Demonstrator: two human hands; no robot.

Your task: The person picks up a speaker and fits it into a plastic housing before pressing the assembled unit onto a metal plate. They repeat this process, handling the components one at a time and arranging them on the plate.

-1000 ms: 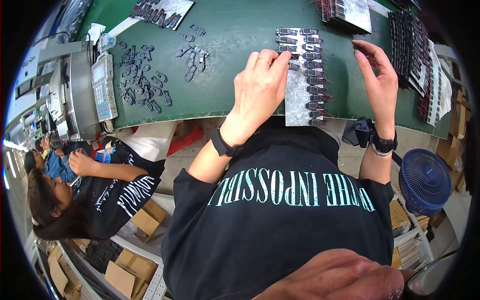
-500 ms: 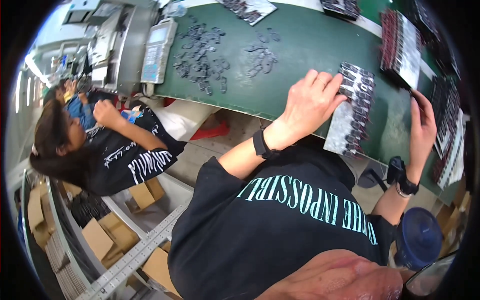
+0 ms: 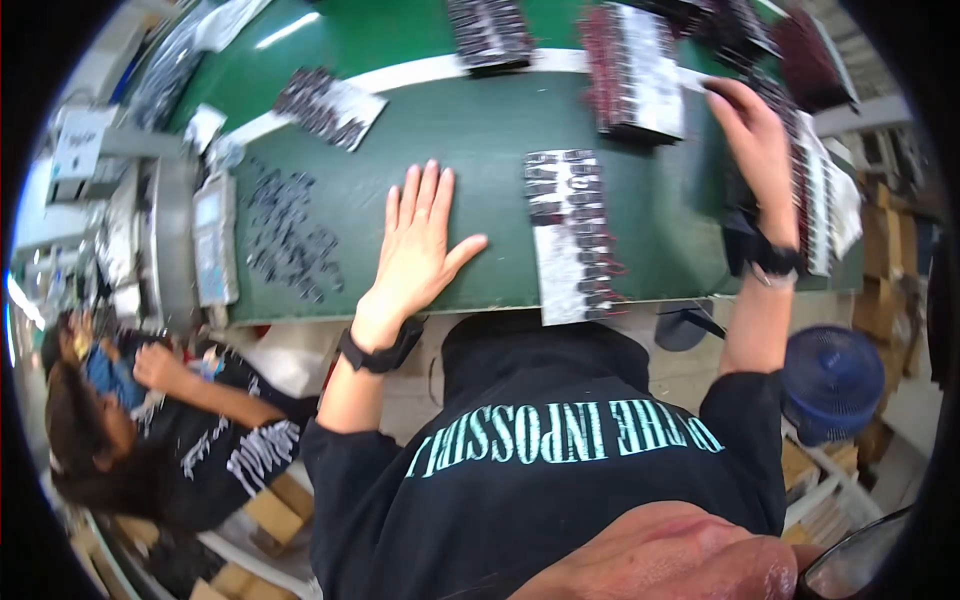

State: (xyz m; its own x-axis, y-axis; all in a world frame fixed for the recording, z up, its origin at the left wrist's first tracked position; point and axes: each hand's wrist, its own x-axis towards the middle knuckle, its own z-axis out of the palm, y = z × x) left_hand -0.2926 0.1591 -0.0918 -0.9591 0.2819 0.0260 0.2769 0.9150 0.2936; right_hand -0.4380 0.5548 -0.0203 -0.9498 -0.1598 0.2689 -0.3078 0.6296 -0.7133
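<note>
Green tabletop (image 3: pixel 480 130) carries a clip-lined card (image 3: pixel 572 235) overhanging its near edge, just right of the flat, spread left hand (image 3: pixel 420 245), while the right hand (image 3: pixel 755 140) reaches far-right, its grip unclear; a nudge could tip it off.

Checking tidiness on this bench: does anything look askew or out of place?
The white card of dark clips near the left hand overhangs the green table at its near edge. Loose dark clips lie scattered on the left.

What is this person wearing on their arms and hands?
Both hands are bare, no gloves. The left hand has a black wristband; the right hand has a black watch-like band. Black sleeves are pushed up, leaving both forearms uncovered.
</note>
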